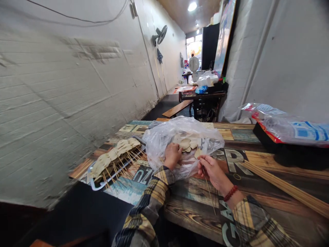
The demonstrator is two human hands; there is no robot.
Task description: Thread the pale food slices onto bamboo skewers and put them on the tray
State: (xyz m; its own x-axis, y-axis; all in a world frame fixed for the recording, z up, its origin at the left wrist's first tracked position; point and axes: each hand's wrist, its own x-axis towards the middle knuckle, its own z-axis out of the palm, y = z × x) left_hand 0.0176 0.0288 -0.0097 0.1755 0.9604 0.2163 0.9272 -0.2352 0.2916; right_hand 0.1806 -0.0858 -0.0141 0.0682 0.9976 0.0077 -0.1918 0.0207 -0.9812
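In the head view, my right hand (211,168) pinches a thin wooden skewer (210,192) whose lower end slants down toward the table edge. A pale round slice (197,153) is at the skewer's upper end. My left hand (172,154) reaches into the mouth of a clear plastic bag (161,137), its fingers curled down beside a pile of pale round slices (187,144); its fingertips are hidden. Left of the bag, a tray (95,187) holds several skewers loaded with overlapping slices (115,154), their bare stick ends pointing toward me.
A bundle of bare skewers (285,187) lies on the wood-patterned table (190,209) at right. Behind it stands a black container (267,137) with plastic packaging (295,127) on top. A bench (177,109), another table (202,95) and a distant person (193,61) are farther back.
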